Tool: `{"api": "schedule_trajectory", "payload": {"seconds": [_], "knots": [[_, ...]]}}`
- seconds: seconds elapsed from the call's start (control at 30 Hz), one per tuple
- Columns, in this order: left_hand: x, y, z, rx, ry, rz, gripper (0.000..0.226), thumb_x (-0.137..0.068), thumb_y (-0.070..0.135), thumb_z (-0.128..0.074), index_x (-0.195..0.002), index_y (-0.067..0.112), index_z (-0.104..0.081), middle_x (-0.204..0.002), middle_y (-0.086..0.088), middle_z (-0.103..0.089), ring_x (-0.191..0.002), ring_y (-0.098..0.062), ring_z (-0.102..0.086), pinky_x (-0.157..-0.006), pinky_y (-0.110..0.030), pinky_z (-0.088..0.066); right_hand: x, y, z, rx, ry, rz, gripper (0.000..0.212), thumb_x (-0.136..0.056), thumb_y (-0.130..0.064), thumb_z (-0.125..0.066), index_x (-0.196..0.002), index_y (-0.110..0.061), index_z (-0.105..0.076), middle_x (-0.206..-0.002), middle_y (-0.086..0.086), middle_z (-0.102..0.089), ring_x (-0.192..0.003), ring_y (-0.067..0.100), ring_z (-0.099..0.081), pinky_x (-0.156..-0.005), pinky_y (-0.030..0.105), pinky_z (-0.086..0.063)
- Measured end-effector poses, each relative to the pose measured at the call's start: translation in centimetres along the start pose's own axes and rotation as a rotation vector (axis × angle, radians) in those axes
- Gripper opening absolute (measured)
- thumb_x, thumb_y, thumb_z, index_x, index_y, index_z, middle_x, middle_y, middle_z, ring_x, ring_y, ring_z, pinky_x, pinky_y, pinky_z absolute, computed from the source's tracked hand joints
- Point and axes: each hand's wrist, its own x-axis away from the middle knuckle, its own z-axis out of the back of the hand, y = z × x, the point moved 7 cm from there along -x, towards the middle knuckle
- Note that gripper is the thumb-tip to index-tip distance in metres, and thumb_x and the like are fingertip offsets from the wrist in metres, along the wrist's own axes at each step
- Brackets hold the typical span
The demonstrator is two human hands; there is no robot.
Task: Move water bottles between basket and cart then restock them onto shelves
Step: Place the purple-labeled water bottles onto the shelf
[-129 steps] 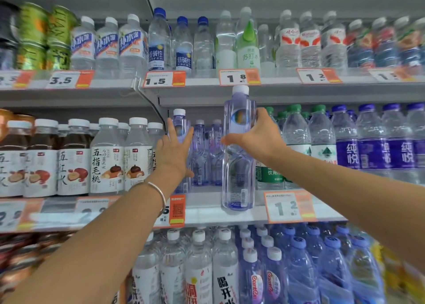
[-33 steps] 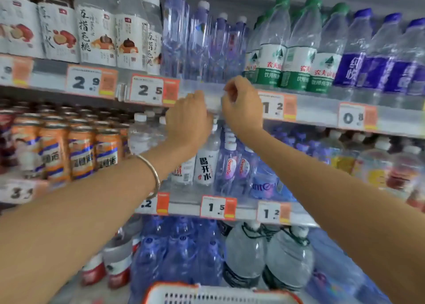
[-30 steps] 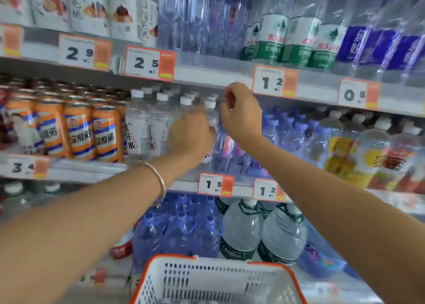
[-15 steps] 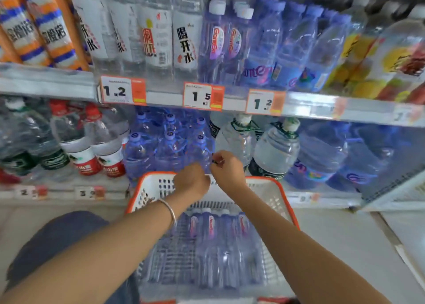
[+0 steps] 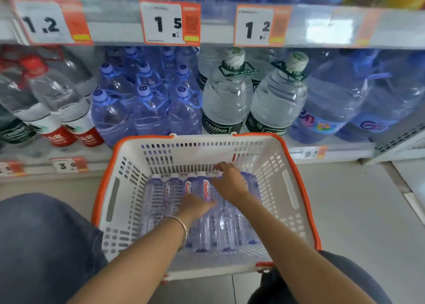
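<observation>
The left hand [image 5: 198, 206] lies on the water bottles [image 5: 157, 200], its fingers tucked out of sight, so whether it grips one cannot be told. Just beyond it the right hand [image 5: 230, 184] rests on their necks with loose, spread fingers. The basket [image 5: 296, 188] surrounds both hands, and past it is a shelf [image 5: 345, 152] of large bottles [image 5: 226, 101].

A white basket [image 5: 271, 163] with an orange rim sits on the floor at 6 o'clock, holding a row of bottles [image 5: 156, 195] lying flat, caps toward 12. The left hand [image 5: 196, 207] grips the labelled bottle [image 5: 206, 189] mid-row; the right hand [image 5: 231, 185], at its 1 o'clock, lies over neighbouring necks, grip unclear. Big jugs [image 5: 226, 101] stand on the shelf [image 5: 345, 146] at 12 o'clock, price tags [image 5: 169, 23] above them
</observation>
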Motion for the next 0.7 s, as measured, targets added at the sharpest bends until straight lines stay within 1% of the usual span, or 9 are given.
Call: {"api": "schedule_trajectory", "payload": {"seconds": [0.07, 0.13, 0.2, 0.23, 0.27, 0.33, 0.5, 0.6, 0.7], "knots": [[-0.3, -0.3, -1.5, -0.047, 0.038, -0.016, 0.054, -0.067, 0.065, -0.076, -0.071, 0.015, -0.057, -0.068, -0.006, -0.060, -0.059, -0.013, -0.058, -0.057, -0.024, -0.046, 0.7, 1.6, -0.3, -0.036, 0.012, -0.013, 0.039, -0.088, -0.012, -0.061, -0.126, -0.006, -0.056, -0.125, 0.011, -0.055, -0.111, 0.027, -0.055, -0.087, 0.029, -0.042], [-0.9, -1.1, -2.1, -0.086, 0.092, 0.001, 0.064, -0.063, 0.073, -0.071, -0.065, 0.013, -0.050, -0.055, 0.000, -0.047, -0.046, -0.010, -0.044, -0.048, -0.026, -0.043, 1.2, 2.8, -0.5, -0.018, -0.009, -0.011, 0.038, -0.085, -0.007, -0.058, -0.123, -0.003, -0.057, -0.124, 0.013, -0.056, -0.111, 0.028, -0.055, -0.084, 0.028, -0.041], [-0.9, -1.4, -2.3, -0.032, 0.088, -0.003, 0.084, -0.055, 0.077, -0.073, -0.092, 0.004, -0.059, -0.077, -0.005, -0.063, -0.063, -0.013, -0.060, -0.063, -0.029, -0.055, 1.1, 3.7, -0.4, -0.001, -0.026, -0.013, 0.037, -0.085, -0.006, -0.057, -0.122, -0.003, -0.057, -0.124, 0.014, -0.055, -0.110, 0.029, -0.054, -0.079, 0.026, -0.038], [-0.9, -1.7, -2.3, 0.014, 0.066, -0.008, 0.105, -0.050, 0.077, -0.075, -0.118, 0.000, -0.055, -0.106, -0.011, -0.066, -0.088, -0.019, -0.066, -0.081, -0.032, -0.056, 1.0, 4.1, -0.3, -0.005, -0.025, -0.027, 0.038, -0.086, -0.006, -0.056, -0.124, -0.003, -0.057, -0.126, 0.014, -0.054, -0.111, 0.030, -0.054, -0.078, 0.024, -0.037], [-0.7, -1.7, -1.9, 0.035, 0.051, -0.001, 0.121, -0.051, 0.074, -0.078, -0.139, -0.001, -0.039, -0.135, -0.015, -0.054, -0.116, -0.025, -0.058, -0.098, -0.035, -0.049, 0.8, 4.4, -0.2, -0.010, -0.022, -0.048, 0.039, -0.087, -0.007, -0.056, -0.126, -0.004, -0.056, -0.128, 0.013, -0.053, -0.112, 0.030, -0.054, -0.078, 0.023, -0.036], [-0.1, -1.6, -1.4, 0.080, 0.031, 0.030, 0.123, -0.066, 0.052, -0.083, -0.152, 0.002, -0.012, -0.157, -0.013, -0.025, -0.141, -0.030, -0.032, -0.114, -0.036, -0.032, 0.5, 4.9, -0.2, -0.020, -0.030, -0.084, 0.038, -0.088, -0.009, -0.055, -0.126, -0.006, -0.056, -0.127, 0.013, -0.053, -0.112, 0.030, -0.055, -0.077, 0.024, -0.037], [-0.2, -1.9, -1.2, 0.069, 0.060, 0.068, 0.111, -0.072, 0.035, -0.084, -0.151, 0.005, -0.014, -0.155, -0.013, -0.029, -0.139, -0.030, -0.035, -0.110, -0.036, -0.037, 0.3, 4.9, 0.8, 0.073, -0.077, -0.061, 0.048, -0.091, -0.015, -0.057, -0.137, -0.009, -0.047, -0.135, 0.012, -0.046, -0.117, 0.031, -0.051, -0.088, 0.036, -0.047], [0.6, -1.6, 0.0, 0.085, 0.069, 0.052, 0.115, -0.068, 0.030, -0.087, -0.153, 0.007, -0.011, -0.156, -0.013, -0.027, -0.140, -0.032, -0.032, -0.109, -0.039, -0.036, -0.4, 5.0, 3.5, 0.070, 0.012, -0.059, 0.051, -0.089, -0.017, -0.060, -0.137, -0.011, -0.045, -0.134, 0.012, -0.047, -0.118, 0.031, -0.050, -0.098, 0.044, -0.046], [2.2, 0.0, 2.4, 0.065, 0.135, -0.046, 0.117, -0.063, 0.029, -0.089, -0.151, 0.009, -0.014, -0.153, -0.011, -0.029, -0.138, -0.031, -0.035, -0.102, -0.037, -0.042, -0.9, 5.8, 5.9, -0.023, 0.076, -0.110, 0.050, -0.089, -0.015, -0.060, -0.136, -0.011, -0.046, -0.135, 0.013, -0.046, -0.110, 0.033, -0.057, -0.095, 0.045, -0.049]]}}
